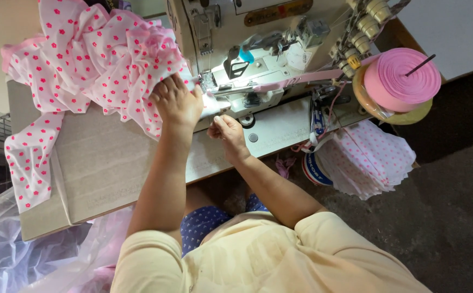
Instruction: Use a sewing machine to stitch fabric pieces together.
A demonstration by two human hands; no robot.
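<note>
Here my left hand [178, 101] lies flat on the pink-dotted cloth [92, 59] by the sewing machine [258, 59]. My right hand [226, 133], just nearer, pinches the cloth's edge on the table [111, 163].

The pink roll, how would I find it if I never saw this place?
Start at the big cream sewing machine on the table. Go to its end away from the heap of dotted cloth, where the thread knobs stick up. There sits the roll of pink tape, wound flat like a wheel on a yellow disc; it is plain pink, not dotted like the cloth.
</note>
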